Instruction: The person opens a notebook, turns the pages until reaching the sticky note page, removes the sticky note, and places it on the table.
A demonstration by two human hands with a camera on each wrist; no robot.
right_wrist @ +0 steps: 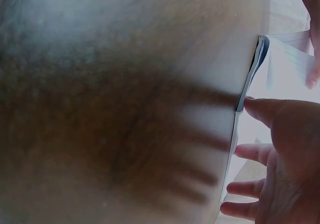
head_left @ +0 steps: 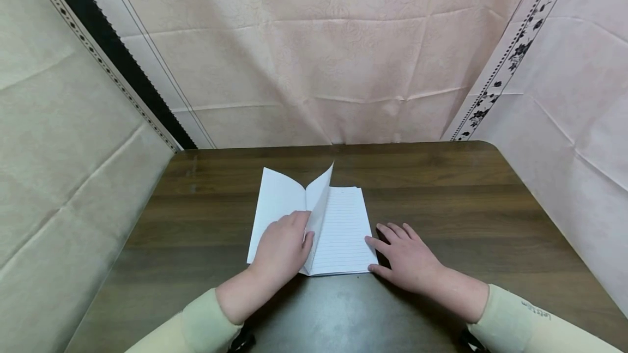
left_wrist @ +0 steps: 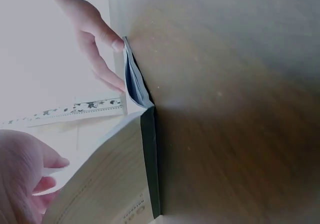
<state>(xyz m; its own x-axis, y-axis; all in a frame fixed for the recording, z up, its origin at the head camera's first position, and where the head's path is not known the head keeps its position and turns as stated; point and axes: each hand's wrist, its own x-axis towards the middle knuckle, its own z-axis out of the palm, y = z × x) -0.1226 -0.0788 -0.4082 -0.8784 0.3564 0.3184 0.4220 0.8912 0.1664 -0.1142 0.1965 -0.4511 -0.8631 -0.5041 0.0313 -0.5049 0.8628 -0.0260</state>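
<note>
An open notebook (head_left: 343, 227) lies on the table, its right page lined. One sheet (head_left: 320, 195) stands raised near the middle fold. My left hand (head_left: 284, 241) is over the left page (head_left: 278, 192), fingertips and thumb at the raised sheet; whether they pinch it is unclear. The left wrist view shows the printed cover (left_wrist: 110, 174) and dark spine (left_wrist: 149, 159), with the left hand (left_wrist: 25, 174) beside them, thumb extended. My right hand (head_left: 407, 257) spreads its fingers at the notebook's right edge. There, in the right wrist view, its thumb (right_wrist: 257, 107) touches the lower corner.
The dark wood-grain table (head_left: 206, 222) extends around the notebook on every side. Pale patterned cloth (head_left: 333, 70) hangs behind the table's far edge, and more cloth (head_left: 574, 140) hangs along the sides.
</note>
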